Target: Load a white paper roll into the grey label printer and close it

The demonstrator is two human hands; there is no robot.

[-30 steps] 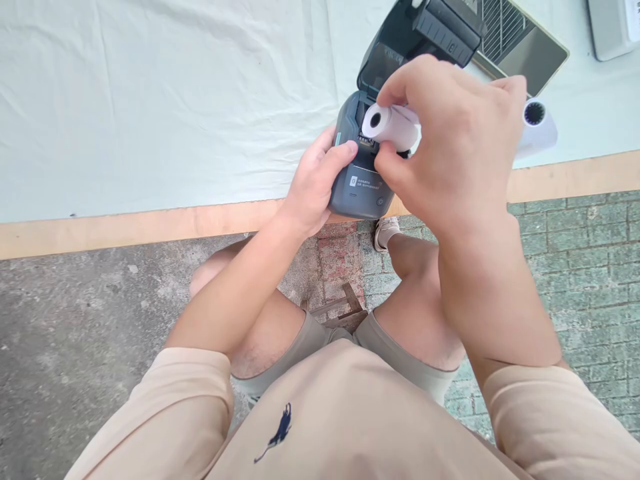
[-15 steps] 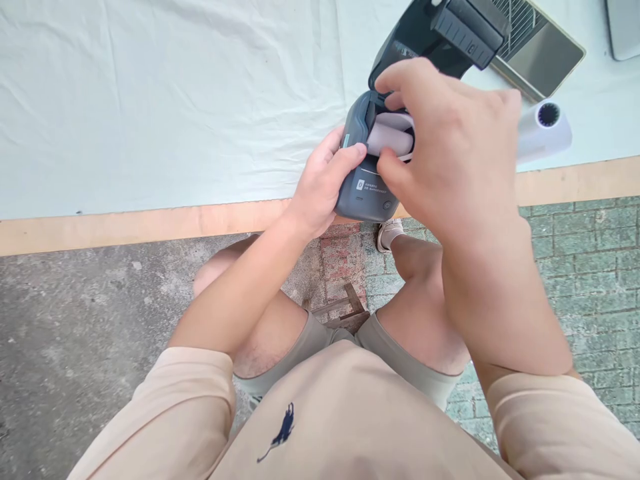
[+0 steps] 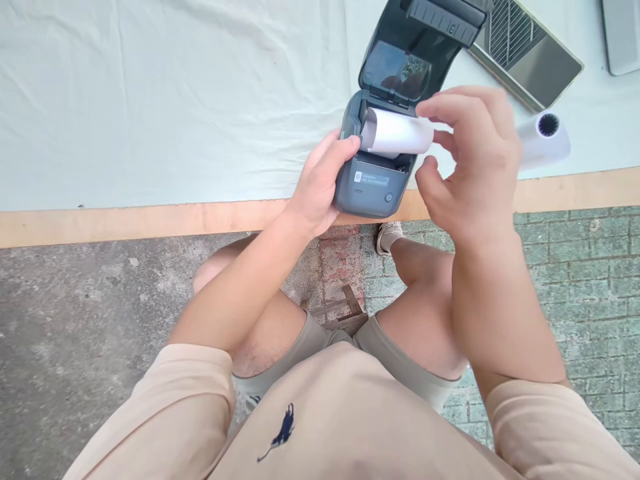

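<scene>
My left hand (image 3: 320,180) is closed around the left side of a dark blue-grey label printer (image 3: 370,197), thumb on its upper edge. The printer's lid (image 3: 395,63) stands raised, showing a clear window. In the open compartment lies a white paper roll (image 3: 400,131), its right end jutting past the printer's side. Around that end my right hand (image 3: 467,153) has its thumb and fingers apart. The index fingertip is close to the roll's upper edge; blur hides whether it touches.
Right of my right hand lies another white roll (image 3: 545,143) with a dark core. Behind are a metallic case with a grille (image 3: 535,57) and a grey device (image 3: 623,33). A pale cloth (image 3: 175,107) covers the table, whose wooden edge (image 3: 150,223) runs in front of my knees.
My right hand has moved right and its fingers have spread, so more of the paper roll shows. The printer has tilted slightly, still in my left hand.
</scene>
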